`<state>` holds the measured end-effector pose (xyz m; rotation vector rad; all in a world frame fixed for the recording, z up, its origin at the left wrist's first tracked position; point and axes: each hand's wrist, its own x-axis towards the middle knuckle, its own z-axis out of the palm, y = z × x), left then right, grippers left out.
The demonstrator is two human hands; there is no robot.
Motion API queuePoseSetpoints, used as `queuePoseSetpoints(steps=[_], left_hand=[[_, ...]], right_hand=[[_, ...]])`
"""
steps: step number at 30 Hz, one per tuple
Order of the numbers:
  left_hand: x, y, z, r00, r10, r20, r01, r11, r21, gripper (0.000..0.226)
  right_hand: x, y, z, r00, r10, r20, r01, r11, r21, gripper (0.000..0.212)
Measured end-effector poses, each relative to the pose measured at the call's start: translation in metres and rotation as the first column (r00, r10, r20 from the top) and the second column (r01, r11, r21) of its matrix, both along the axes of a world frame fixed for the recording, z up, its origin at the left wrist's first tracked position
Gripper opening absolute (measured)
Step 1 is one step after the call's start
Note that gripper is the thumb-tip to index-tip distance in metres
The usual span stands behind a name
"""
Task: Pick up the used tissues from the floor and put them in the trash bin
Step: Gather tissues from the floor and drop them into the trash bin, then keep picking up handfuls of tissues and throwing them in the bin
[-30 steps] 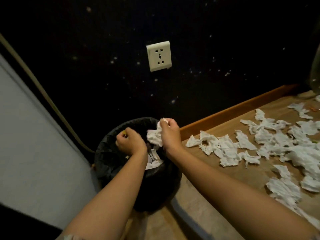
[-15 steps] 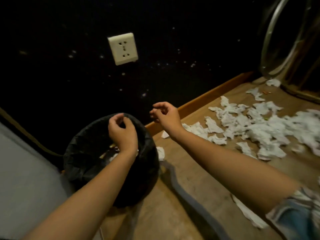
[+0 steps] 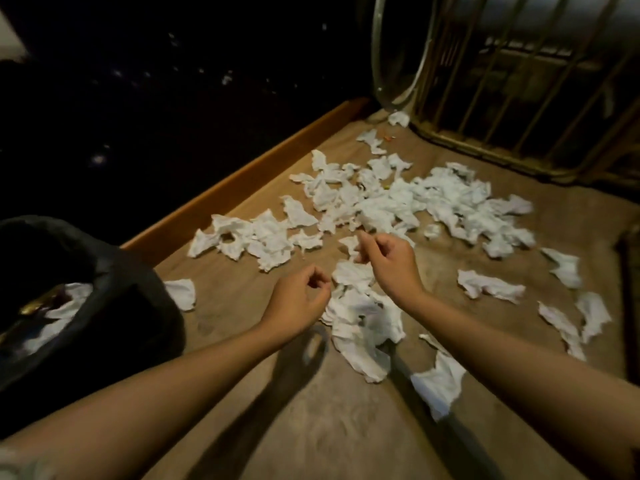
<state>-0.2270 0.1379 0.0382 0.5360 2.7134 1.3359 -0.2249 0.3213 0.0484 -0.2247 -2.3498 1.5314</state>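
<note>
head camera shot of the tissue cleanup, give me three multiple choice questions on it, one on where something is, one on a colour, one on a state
1. Where is the trash bin?
A. at the left edge of the view
B. in the far right corner
C. in the middle of the tissues

2. What colour are the tissues on the floor?
A. blue
B. white
C. red

3. What are the left hand and right hand holding?
A. each a bundle of tissues
B. the bin's rim
C. nothing, fingers loosely curled

Answers:
1. A, the dark bin sits low at the left, with tissues already inside it.
2. B, every scrap on the brown floor is white.
3. C, both hands hover above the tissues with nothing in them.
</note>
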Motion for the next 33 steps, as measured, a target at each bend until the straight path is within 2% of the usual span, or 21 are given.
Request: queuePoseSetpoints(steps=[3, 5, 7, 9, 10, 12, 14, 16, 18, 20, 21, 24, 25, 26, 27, 29, 30, 31, 33], left_hand=[[0.000, 0.031, -0.039, 0.985, -0.141, 0.098, 0.158, 0.967, -0.202, 0.027], [0.003, 0.051, -0.071, 0.965, -0.156, 0.209, 0.220, 0.917, -0.334, 0.036], [0.007, 0.064, -0.097, 0.955, -0.160, 0.251, 0.260, 0.859, -0.441, 0.052], [0.010, 0.070, -0.117, 0.956, -0.177, 0.235, 0.274, 0.827, -0.491, 0.075], [0.013, 0.070, -0.125, 0.960, -0.176, 0.217, 0.263, 0.831, -0.490, 0.082], [0.024, 0.065, -0.140, 0.972, -0.129, 0.197, 0.204, 0.876, -0.437, 0.082], [0.042, 0.055, -0.154, 0.986, -0.073, 0.147, 0.125, 0.913, -0.388, 0.077], [0.060, 0.042, -0.166, 0.996, -0.076, 0.037, 0.083, 0.952, -0.293, 0.055], [0.073, 0.030, -0.172, 0.996, -0.063, -0.061, 0.051, 0.982, -0.184, 0.031], [0.080, 0.022, -0.175, 0.995, -0.022, -0.096, 0.007, 0.988, -0.152, 0.023], [0.081, 0.019, -0.177, 0.995, 0.003, -0.097, -0.016, 0.991, -0.135, 0.029], [0.077, 0.012, -0.174, 0.996, 0.087, -0.015, -0.088, 0.987, -0.137, 0.052], [0.074, 0.010, -0.175, 0.995, 0.101, 0.021, -0.097, 0.987, -0.128, 0.045], [0.071, 0.009, -0.170, 0.988, 0.135, 0.067, -0.126, 0.984, -0.123, 0.028], [0.068, 0.009, -0.165, 0.978, 0.150, 0.146, -0.142, 0.988, -0.066, 0.007], [0.059, 0.009, -0.158, 0.952, 0.254, 0.174, -0.251, 0.967, -0.036, 0.041], [0.054, 0.010, -0.151, 0.940, 0.311, 0.140, -0.301, 0.950, -0.087, 0.050], [0.047, 0.013, -0.147, 0.928, 0.360, 0.102, -0.349, 0.931, -0.105, 0.053], [0.032, 0.023, -0.132, 0.894, 0.439, 0.092, -0.431, 0.898, -0.093, 0.044]], right_hand=[[0.028, 0.042, -0.051, 0.966, -0.189, 0.177, 0.176, 0.981, 0.087, 0.028], [0.050, 0.065, -0.087, 0.913, -0.308, 0.267, 0.274, 0.949, 0.157, 0.026], [0.077, 0.080, -0.117, 0.802, -0.458, 0.383, 0.362, 0.884, 0.297, 0.048], [0.100, 0.089, -0.137, 0.700, -0.510, 0.500, 0.314, 0.848, 0.426, 0.085], [0.111, 0.092, -0.145, 0.708, -0.460, 0.536, 0.225, 0.866, 0.447, 0.099], [0.130, 0.102, -0.160, 0.796, -0.263, 0.546, -0.038, 0.878, 0.478, 0.109], [0.140, 0.112, -0.168, 0.829, -0.060, 0.556, -0.304, 0.787, 0.537, 0.111], [0.144, 0.121, -0.173, 0.814, 0.081, 0.576, -0.458, 0.699, 0.550, 0.111], [0.143, 0.125, -0.175, 0.822, 0.168, 0.545, -0.504, 0.662, 0.556, 0.098], [0.141, 0.125, -0.180, 0.879, 0.217, 0.424, -0.456, 0.642, 0.617, 0.076], [0.138, 0.122, -0.181, 0.899, 0.217, 0.380, -0.423, 0.652, 0.629, 0.068], [0.123, 0.114, -0.173, 0.886, 0.179, 0.427, -0.417, 0.710, 0.567, 0.063], [0.118, 0.113, -0.173, 0.881, 0.155, 0.446, -0.416, 0.703, 0.576, 0.066], [0.114, 0.112, -0.173, 0.887, 0.121, 0.445, -0.387, 0.721, 0.575, 0.070], [0.111, 0.111, -0.174, 0.905, 0.074, 0.419, -0.325, 0.754, 0.570, 0.072], [0.105, 0.109, -0.175, 0.943, -0.038, 0.330, -0.156, 0.827, 0.541, 0.056], [0.101, 0.107, -0.170, 0.945, -0.113, 0.307, -0.056, 0.869, 0.492, 0.046], [0.094, 0.105, -0.164, 0.939, -0.189, 0.288, 0.049, 0.901, 0.431, 0.042], [0.075, 0.104, -0.151, 0.927, -0.272, 0.256, 0.191, 0.934, 0.301, 0.037]])
